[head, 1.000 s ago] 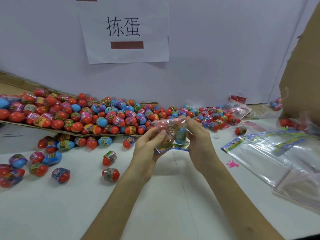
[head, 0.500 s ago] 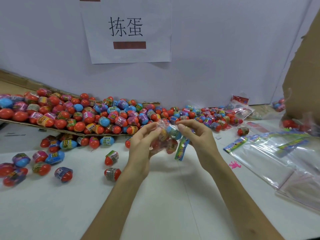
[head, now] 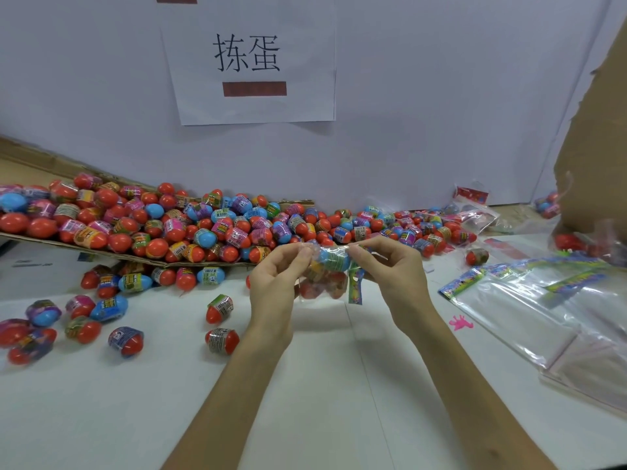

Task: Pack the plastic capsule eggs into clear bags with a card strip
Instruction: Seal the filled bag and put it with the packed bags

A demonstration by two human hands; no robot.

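At the far left, a flat sheet of brown cardboard (head: 112, 256) is propped at a slope on the white worktop (head: 305, 395). A dense heap of capsule eggs (head: 163, 228) is piled on it and spills along the wall to the right. The eggs are smooth, glossy plastic, mostly red at one end and blue, pink or purple at the other, each banded by a printed wrap. Loose eggs (head: 81, 320) are scattered on the worktop near the sheet's edge. A paper sign (head: 251, 62) is fixed to the wall behind.

In the middle, above the worktop and in front of the heap, a filled clear bag (head: 322, 286) is held up. Its crinkled top is pinched by the left hand (head: 274, 283) at one end and by the right hand (head: 393, 273) at the other. The hands are thus apart, and the bag's long axis runs left to right, with the eggs sagging below. A colourful card strip (head: 355, 288) hangs at the bag's right end, its long axis nearly upright.

To the right, a small pink figure (head: 459, 323) lies on the worktop, then a stack of flat empty bags (head: 543, 317) with printed strips along their far edges. A brown cardboard box (head: 597, 147) stands at the far right.
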